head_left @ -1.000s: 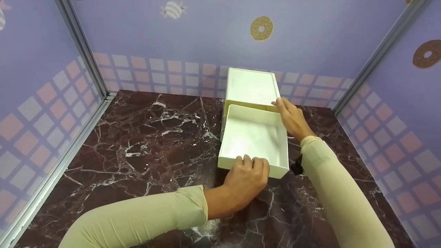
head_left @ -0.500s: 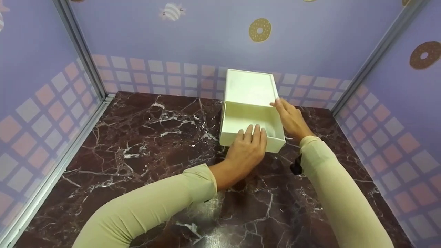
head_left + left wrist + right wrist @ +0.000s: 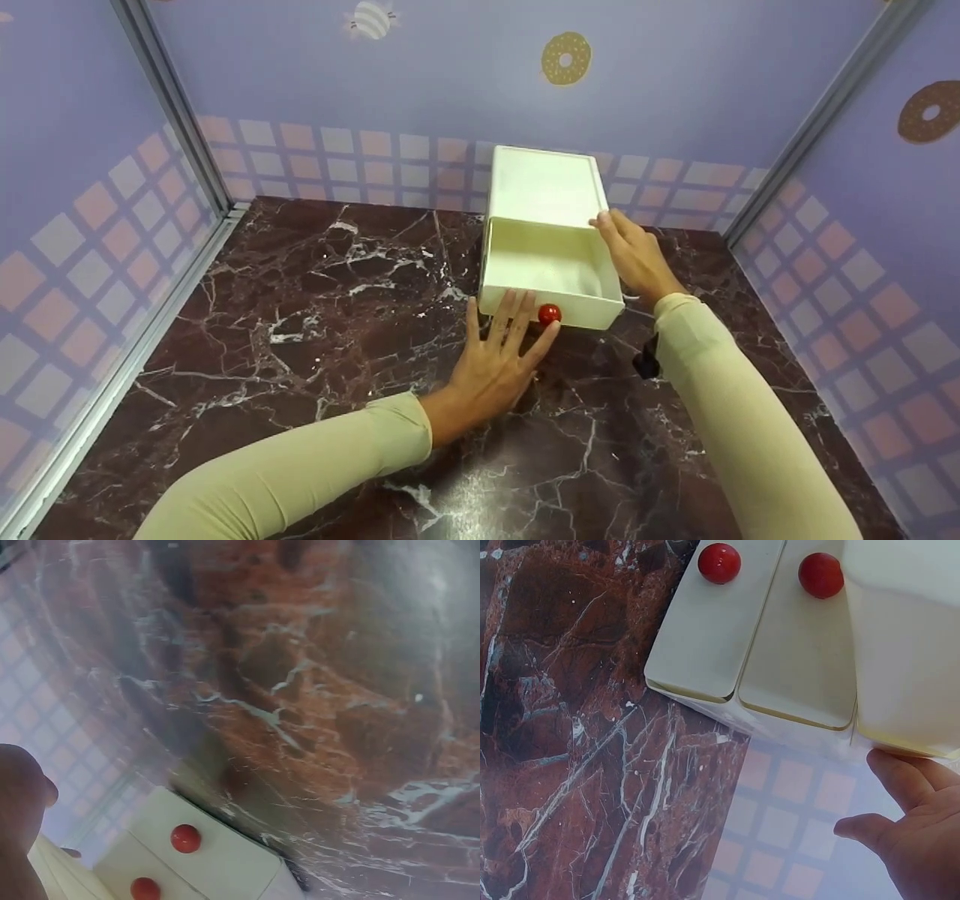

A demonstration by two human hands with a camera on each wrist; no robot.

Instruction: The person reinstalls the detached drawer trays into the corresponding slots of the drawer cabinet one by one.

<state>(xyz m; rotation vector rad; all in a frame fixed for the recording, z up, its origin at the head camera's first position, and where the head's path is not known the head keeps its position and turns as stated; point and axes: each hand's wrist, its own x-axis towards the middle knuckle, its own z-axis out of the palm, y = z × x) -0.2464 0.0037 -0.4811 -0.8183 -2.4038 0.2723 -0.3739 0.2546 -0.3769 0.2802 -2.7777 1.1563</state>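
Note:
A white drawer cabinet (image 3: 547, 184) stands against the back wall, its top drawer (image 3: 547, 262) sticking partway out toward me. A round red knob (image 3: 550, 313) sits on that drawer's front. My left hand (image 3: 491, 367) has its fingers spread and straight, with fingertips on the drawer front, left of the knob. My right hand (image 3: 637, 259) rests at the cabinet's upper right front corner; in the right wrist view its fingers touch the side. Two lower drawer fronts, each with a red knob (image 3: 720, 563), show in that view. The drawer's visible inside holds nothing.
The cabinet stands on a dark red marbled tabletop (image 3: 315, 315). A purple back wall (image 3: 450, 67) and side walls with pink and white squares enclose it. Metal posts (image 3: 176, 105) mark the back corners.
The top drawer has slid back into the cabinet and straightened. My left hand has let go of its front rim and moved onto the front face, uncovering the red knob. My right hand stays in place.

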